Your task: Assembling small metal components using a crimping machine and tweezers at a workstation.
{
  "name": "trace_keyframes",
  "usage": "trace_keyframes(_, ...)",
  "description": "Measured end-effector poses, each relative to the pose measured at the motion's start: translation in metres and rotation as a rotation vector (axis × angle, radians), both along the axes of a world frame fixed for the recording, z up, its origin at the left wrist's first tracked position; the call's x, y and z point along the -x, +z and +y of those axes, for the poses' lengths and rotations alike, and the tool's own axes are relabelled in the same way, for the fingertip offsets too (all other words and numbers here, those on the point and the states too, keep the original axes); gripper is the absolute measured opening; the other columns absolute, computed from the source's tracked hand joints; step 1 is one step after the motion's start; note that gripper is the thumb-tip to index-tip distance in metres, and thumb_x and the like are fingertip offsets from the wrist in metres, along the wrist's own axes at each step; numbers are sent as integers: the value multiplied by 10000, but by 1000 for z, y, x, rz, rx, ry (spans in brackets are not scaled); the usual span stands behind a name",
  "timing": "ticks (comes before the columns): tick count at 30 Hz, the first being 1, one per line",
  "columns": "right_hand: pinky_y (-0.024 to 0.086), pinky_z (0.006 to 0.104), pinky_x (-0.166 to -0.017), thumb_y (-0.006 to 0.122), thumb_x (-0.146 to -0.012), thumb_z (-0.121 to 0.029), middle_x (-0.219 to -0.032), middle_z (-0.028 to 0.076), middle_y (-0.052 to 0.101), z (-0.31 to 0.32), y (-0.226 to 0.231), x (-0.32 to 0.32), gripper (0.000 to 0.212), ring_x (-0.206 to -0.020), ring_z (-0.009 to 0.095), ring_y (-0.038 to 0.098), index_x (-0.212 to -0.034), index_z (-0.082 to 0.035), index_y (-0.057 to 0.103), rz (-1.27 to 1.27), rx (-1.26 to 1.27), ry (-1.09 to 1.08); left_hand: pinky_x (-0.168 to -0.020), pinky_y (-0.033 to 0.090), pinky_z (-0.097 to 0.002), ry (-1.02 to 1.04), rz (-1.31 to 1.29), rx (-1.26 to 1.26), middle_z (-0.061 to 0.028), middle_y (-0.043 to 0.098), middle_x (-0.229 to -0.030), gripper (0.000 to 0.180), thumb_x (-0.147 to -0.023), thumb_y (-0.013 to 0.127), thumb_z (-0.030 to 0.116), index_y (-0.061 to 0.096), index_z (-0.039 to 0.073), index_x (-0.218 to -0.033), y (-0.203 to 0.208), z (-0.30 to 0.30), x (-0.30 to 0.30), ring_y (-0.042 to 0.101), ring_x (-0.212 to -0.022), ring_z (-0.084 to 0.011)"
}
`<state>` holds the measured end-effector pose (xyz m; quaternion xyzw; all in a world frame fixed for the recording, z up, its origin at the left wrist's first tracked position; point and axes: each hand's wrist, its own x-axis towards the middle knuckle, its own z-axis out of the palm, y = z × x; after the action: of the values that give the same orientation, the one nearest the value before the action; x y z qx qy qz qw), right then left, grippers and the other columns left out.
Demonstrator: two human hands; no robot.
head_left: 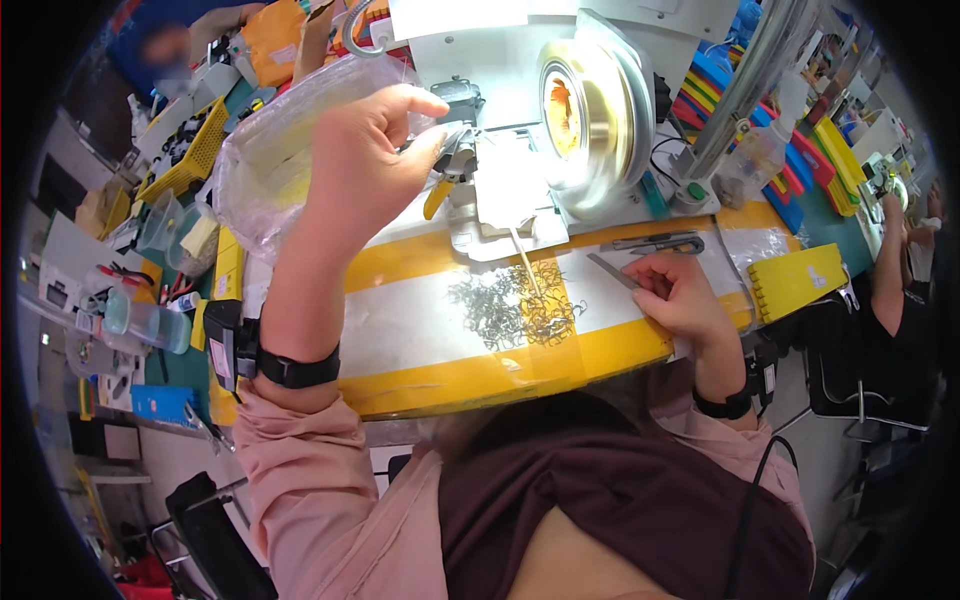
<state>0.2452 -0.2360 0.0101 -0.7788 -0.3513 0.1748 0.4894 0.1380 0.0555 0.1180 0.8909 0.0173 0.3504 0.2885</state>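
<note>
so, biggest stuff first: the middle of the frame is taken up by the counter point(410, 392), its front edge covered in yellow. a white machine point(510, 185) is set at upper centre, with a round gold-and-silver wheel point(600, 120) mounted just right of it. whether the wheel is being spun can't be told.

the left hand point(375, 160) is held up at upper centre, close to a dark clamp-like part point(458, 95). thumb and forefinger are bent toward each other there, but whether anything is pinched in that grip can't be told, too much glare.

below the machine, the small dark curled pieces point(515, 310) are heaped loosely mid-frame, partly on white, partly on yellow. right of them, in the right hand point(680, 295), a thin grey strip point(612, 270) is clamped between thumb and fingers, tip pointed up-left. a thin pale stick point(524, 262) is angled down to the heap.

as for progress, it'd be judged as mid-job: both hands are occupied around the machine and heap. whether the heaped pieces have been dealt with or are left to be handled can't be told, and tangled like that they can't be counted.
</note>
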Motion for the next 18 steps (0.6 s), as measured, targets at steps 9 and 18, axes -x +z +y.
trace_keyframes(9, 287, 187, -441, 583, -649, -47, -552, -34, 462, -3, -1, 0, 202, -485, 30, 386, -842, -4, 622, -10, 8, 0, -478, 356, -259, 21, -9, -123, -45, 487, -643, 75, -672, 685, 77, 642, 36, -718, -7, 4, -7, 462, -537, -133)
trace_keyframes(18, 287, 191, -443, 567, -653, -55, -555, -28, 469, -2, 2, -1, 198, -487, 31, 382, -836, -4, 624, -43, 22, 3, -497, 381, -264, -22, -77, -190, -35, 484, -730, 81, -673, 682, 71, 621, 24, -698, -8, 9, -11, 468, -567, -152)
